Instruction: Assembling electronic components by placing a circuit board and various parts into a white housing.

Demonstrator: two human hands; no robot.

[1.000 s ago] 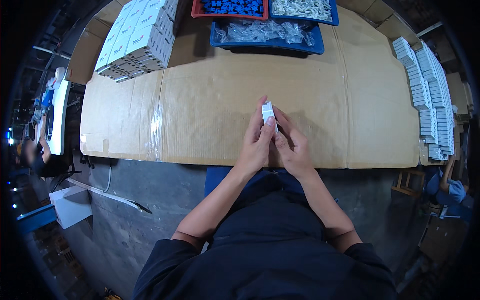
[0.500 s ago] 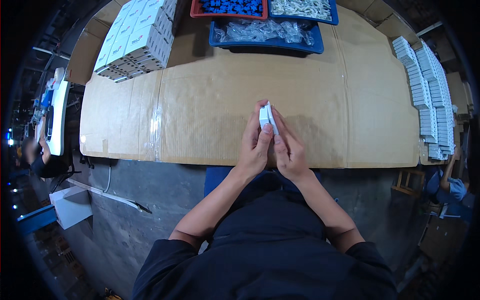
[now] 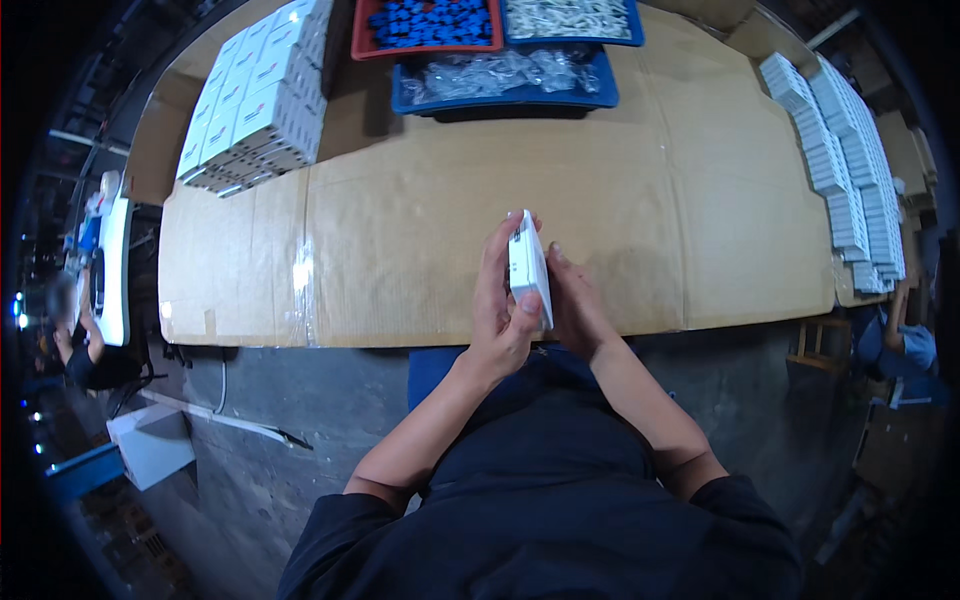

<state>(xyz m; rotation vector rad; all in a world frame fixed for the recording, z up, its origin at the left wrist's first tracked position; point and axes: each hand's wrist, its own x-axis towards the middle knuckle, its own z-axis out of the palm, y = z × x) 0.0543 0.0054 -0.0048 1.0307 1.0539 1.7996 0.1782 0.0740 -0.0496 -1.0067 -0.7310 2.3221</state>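
A flat white rectangular plastic unit stands tilted on edge above the near middle of the table, small dark slots along its narrow side. My left hand is closed around it, thumb at the lower end and fingers behind the left side. Close to the unit's right face is my right hand, its fingers stretched out and apart from the thumb. Whether the right fingertips touch the unit's back is hidden.
Cardboard covers the table. White boxes are stacked at far left. A red tray holds blue parts; one blue tray holds pale parts, another clear bags. White units line the right edge. Other people sit left and right.
The white unit has turned so that more of its long slotted side shows. My right hand has loosened from it and opened; my left hand keeps hold. The whole view has shifted slightly.
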